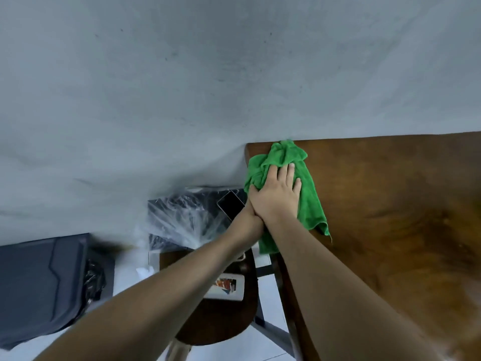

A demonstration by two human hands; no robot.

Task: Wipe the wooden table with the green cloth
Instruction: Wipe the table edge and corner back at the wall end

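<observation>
A grey wall (pixel 208 74) fills the upper frame; the wooden table (pixel 390 204) occupies the right. My right hand (pixel 277 196) presses flat, fingers spread, on the green cloth (pixel 283 157) at the table's far-left corner. The left hand is hidden beneath it; I cannot tell its state. Most tabletop looks unwiped, I judge. A phone (pixel 231 204) and stool (pixel 216 321) sit left of centre, off the table.

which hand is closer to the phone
Left. The left hand is mostly hidden under the right one, its wrist right beside the phone off the table's edge. The right hand lies flat on the green cloth on the table, farther from it.
</observation>
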